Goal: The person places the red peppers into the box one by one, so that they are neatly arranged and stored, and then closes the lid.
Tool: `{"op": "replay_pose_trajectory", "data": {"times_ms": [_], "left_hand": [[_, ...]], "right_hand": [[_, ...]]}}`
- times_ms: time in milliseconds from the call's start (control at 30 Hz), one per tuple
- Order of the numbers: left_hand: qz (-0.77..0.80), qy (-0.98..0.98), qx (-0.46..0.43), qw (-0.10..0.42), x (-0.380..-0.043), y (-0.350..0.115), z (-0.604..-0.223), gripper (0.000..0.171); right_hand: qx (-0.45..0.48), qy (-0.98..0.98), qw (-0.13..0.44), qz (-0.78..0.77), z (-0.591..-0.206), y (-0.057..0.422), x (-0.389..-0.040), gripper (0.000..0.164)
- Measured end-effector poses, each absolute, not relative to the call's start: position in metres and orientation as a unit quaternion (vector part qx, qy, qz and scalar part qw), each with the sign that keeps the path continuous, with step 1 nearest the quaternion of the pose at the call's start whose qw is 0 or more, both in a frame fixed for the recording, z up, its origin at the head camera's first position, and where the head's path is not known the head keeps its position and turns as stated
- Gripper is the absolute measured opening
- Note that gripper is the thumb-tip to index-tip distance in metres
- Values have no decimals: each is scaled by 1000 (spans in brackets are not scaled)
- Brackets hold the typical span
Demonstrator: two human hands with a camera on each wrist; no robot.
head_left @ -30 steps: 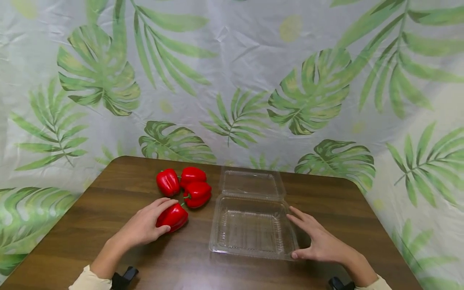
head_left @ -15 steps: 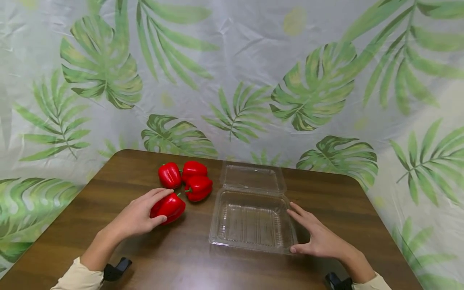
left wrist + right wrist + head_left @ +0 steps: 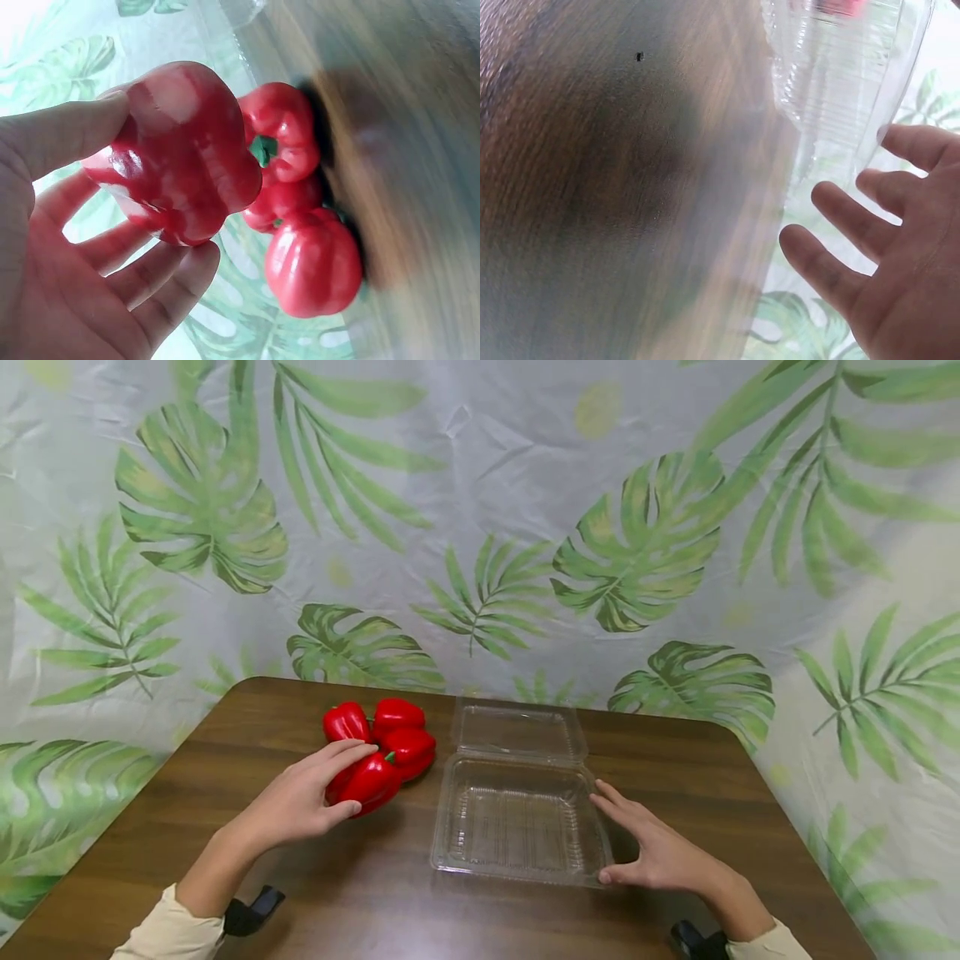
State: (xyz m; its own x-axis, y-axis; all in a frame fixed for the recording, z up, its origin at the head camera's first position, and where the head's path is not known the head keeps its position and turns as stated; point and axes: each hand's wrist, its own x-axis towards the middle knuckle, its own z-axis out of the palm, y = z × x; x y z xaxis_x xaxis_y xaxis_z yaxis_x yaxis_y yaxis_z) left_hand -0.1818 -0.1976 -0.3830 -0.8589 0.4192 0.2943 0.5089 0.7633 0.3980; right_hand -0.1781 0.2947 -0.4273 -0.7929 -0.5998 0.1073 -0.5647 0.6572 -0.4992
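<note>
My left hand (image 3: pixel 303 797) grips a red bell pepper (image 3: pixel 367 783), thumb on the near side and fingers over the far side. In the left wrist view the gripped bell pepper (image 3: pixel 180 154) is raised above the table, its lobed end toward the camera. Behind it are three more red bell peppers, the nearest one (image 3: pixel 315 264) lying on its side. My right hand (image 3: pixel 660 852) is spread at the right edge of a clear plastic clamshell container (image 3: pixel 442 827); its fingertips and thumb are at the rim. In the right wrist view its fingers (image 3: pixel 832 270) are extended and apart.
The container's lid (image 3: pixel 517 731) lies folded back toward the far edge of the brown wooden table (image 3: pixel 360 902). A leaf-patterned curtain (image 3: pixel 495 510) hangs directly behind the table. The other bell peppers (image 3: pixel 399 714) cluster left of the lid.
My left hand has lifted its bell pepper from the table and tilted it, stem upward, now in front of the other peppers. The right hand keeps its place at the container.
</note>
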Motion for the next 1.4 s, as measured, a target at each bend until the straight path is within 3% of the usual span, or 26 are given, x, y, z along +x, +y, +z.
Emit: {"op": "replay_pose_trajectory", "data": {"times_ms": [400,1133,1400], "left_hand": [[-224,-925,-284,116,-190,-181,-375,69],[-156,-913,-374,48,-219,-138,-357,70],[-147,-909,-385,66,-219,-126,-357,69]], "right_hand": [[-327,911,31,-249,-428,295,-181,94],[-321,912,29,-254,-432,289,-178,94],[-319,913,27,-253,-431,283,-181,94]]}}
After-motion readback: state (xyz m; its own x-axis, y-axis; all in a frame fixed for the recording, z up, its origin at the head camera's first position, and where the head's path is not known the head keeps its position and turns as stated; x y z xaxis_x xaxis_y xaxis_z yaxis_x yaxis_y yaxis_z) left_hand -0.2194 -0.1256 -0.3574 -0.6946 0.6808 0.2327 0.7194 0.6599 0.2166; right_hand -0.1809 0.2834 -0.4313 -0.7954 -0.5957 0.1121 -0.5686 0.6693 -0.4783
